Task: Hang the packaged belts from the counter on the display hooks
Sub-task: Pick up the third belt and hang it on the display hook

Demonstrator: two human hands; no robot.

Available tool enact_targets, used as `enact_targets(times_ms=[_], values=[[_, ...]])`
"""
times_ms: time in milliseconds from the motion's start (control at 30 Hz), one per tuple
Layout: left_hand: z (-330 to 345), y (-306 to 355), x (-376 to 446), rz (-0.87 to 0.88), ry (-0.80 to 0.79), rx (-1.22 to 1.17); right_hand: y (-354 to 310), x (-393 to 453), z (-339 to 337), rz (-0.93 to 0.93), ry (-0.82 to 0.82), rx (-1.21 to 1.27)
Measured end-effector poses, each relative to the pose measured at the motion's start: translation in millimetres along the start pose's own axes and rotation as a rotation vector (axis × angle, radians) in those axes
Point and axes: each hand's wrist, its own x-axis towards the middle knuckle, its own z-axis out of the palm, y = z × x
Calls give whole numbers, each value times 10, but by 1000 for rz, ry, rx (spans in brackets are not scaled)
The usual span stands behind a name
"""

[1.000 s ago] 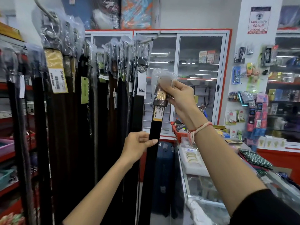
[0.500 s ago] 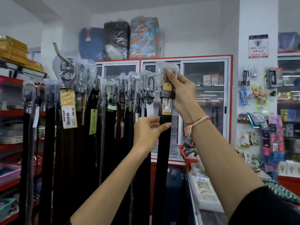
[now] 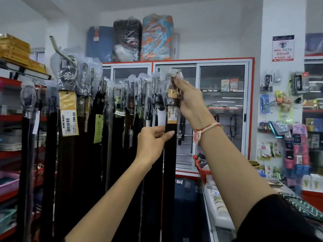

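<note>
A black packaged belt [image 3: 169, 154] in clear plastic with a yellow price tag hangs straight down at the centre. My right hand [image 3: 187, 100] grips its buckle end, holding the plastic top at the tip of a display hook [image 3: 176, 72]. My left hand [image 3: 153, 142] pinches the strap lower down, just under the tag. Several other packaged belts [image 3: 122, 105] hang on the same hook to the left. Another hook [image 3: 57, 49] at upper left carries more belts with a 399.00 tag.
Red shelving [image 3: 10, 117] stands at the left. A glass counter [image 3: 215, 198] with small goods runs along the lower right. A glass-door cabinet [image 3: 222, 109] is behind the belts, wrapped bags on top. Hanging accessories [image 3: 288, 137] cover the right wall.
Both hands have lifted the belt up and left from in front of the cabinet. Its plastic top now sits at the hook's tip beside the hanging belts.
</note>
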Motion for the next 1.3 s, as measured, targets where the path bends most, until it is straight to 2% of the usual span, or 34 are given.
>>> enact_targets(times_ms=[133, 200, 300, 400, 500, 567, 600, 700, 767, 867, 967, 1133, 1300], values=[[-97, 37, -83, 8, -37, 28, 63, -90, 30, -81, 99, -143], [-216, 110, -182, 85, -9, 117, 110, -164, 55, -239, 245, -379], [-525, 291, -359, 330, 136, 304, 196, -341, 167, -544, 385, -666], [-947, 488, -504, 604, 337, 437, 274, -518, 421, -642, 243, -661], [-1342, 594, -594, 736, 600, 595, 409, -613, 761, -503, 7, -630], [-1567, 583, -593, 639, 705, 560, 547, -655, 989, -382, -108, -603], [-1665, 562, -573, 541, 706, 504, 615, -678, 1090, -339, -145, -605], [-1890, 467, -474, 176, 501, 301, 766, -733, 1322, -245, -204, -663], [-1985, 432, -435, 54, 313, 166, 799, -764, 1440, -172, -215, -654], [-2058, 446, -402, -9, 193, 1, 768, -780, 1550, -122, -203, -650], [-2123, 458, -341, -57, 162, -7, 770, -771, 1611, -168, -174, -730], [-2125, 379, -288, -41, 205, 11, 916, -742, 1626, -234, -95, -728], [-2108, 278, -348, 33, 286, 101, 917, -793, 1564, -225, -136, -679]])
